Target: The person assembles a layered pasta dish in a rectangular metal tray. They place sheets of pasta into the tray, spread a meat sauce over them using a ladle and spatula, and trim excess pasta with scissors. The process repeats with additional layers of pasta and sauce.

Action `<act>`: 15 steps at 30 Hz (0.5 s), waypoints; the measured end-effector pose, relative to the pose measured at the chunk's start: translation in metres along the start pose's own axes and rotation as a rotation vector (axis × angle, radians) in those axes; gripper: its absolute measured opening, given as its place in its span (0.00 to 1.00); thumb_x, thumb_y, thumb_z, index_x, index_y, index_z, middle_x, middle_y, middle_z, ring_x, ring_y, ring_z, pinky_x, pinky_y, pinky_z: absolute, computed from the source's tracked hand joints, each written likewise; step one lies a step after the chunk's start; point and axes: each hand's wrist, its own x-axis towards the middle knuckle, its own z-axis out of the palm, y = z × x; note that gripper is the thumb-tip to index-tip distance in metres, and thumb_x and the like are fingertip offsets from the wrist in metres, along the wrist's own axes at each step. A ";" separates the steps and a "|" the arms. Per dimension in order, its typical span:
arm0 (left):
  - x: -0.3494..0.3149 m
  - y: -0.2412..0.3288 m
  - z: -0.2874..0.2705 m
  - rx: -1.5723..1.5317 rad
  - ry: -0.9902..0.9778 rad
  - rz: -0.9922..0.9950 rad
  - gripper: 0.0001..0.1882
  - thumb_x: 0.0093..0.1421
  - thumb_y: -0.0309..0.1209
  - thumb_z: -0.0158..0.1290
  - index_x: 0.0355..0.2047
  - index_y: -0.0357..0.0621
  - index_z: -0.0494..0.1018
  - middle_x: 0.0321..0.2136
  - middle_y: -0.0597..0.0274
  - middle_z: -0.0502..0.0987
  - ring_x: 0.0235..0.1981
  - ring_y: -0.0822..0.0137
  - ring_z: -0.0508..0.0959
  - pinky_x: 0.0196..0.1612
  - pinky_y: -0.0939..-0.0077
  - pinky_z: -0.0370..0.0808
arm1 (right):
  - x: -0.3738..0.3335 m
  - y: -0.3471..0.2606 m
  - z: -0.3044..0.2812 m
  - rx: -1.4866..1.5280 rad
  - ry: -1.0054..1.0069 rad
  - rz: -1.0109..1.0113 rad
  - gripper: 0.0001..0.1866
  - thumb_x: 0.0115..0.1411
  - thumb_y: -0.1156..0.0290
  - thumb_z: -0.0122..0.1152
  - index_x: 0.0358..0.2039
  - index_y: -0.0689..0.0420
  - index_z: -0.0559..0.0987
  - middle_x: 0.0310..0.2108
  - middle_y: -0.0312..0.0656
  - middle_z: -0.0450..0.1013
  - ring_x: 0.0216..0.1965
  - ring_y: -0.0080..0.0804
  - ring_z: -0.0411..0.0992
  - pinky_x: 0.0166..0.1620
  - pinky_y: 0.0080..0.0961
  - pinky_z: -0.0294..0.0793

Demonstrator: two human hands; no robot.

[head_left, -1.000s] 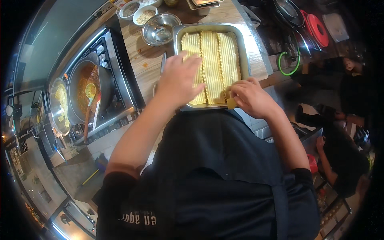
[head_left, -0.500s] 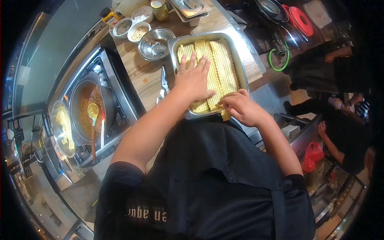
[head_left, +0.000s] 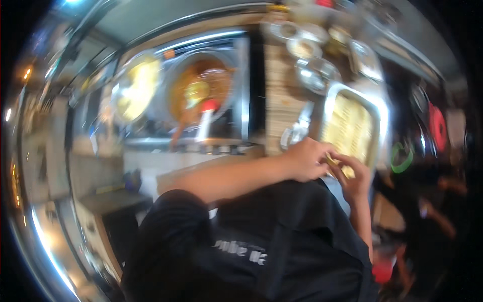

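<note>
Rectangular silver metal pan (head_left: 381, 121) of pale-yellow pasta sheets (head_left: 348, 123) sits near the front edge of the brown wooden counter (head_left: 280, 108). Left hand (head_left: 307, 159) has lifted off the sheets, meeting the right hand (head_left: 356, 180) over the pan's near edge; smoothing seems paused. Right apparently pinches a small yellow scrap (head_left: 331, 159); blur hides left's grip.

Wooden counter (head_left: 279, 116). Stove (head_left: 241, 108) off its left edge, dark gap (head_left: 257, 90) between. Grey panel (head_left: 151, 22) past stove's far edge. Light strip (head_left: 50, 251), bright, well left. Dim beyond counter's right edge.
</note>
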 end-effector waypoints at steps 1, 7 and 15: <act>-0.010 0.009 -0.015 0.045 0.027 -0.009 0.15 0.59 0.34 0.66 0.45 0.43 0.84 0.33 0.46 0.87 0.36 0.47 0.89 0.43 0.55 0.84 | 0.000 -0.005 0.009 0.052 0.016 0.042 0.26 0.57 0.78 0.82 0.57 0.58 0.87 0.34 0.42 0.84 0.38 0.31 0.82 0.46 0.31 0.80; -0.088 0.036 -0.145 0.057 0.452 -0.095 0.07 0.61 0.30 0.68 0.38 0.44 0.84 0.30 0.58 0.87 0.31 0.66 0.88 0.36 0.68 0.82 | 0.028 -0.036 0.044 0.386 -0.049 -0.053 0.33 0.70 0.52 0.68 0.66 0.62 0.78 0.49 0.47 0.84 0.53 0.36 0.80 0.59 0.37 0.72; -0.249 -0.081 -0.455 -0.041 1.342 -0.168 0.16 0.71 0.29 0.59 0.55 0.33 0.79 0.45 0.52 0.87 0.44 0.61 0.89 0.49 0.68 0.83 | 0.029 -0.057 0.066 0.205 -0.165 -0.067 0.24 0.65 0.77 0.70 0.62 0.62 0.81 0.45 0.45 0.85 0.48 0.34 0.80 0.57 0.32 0.77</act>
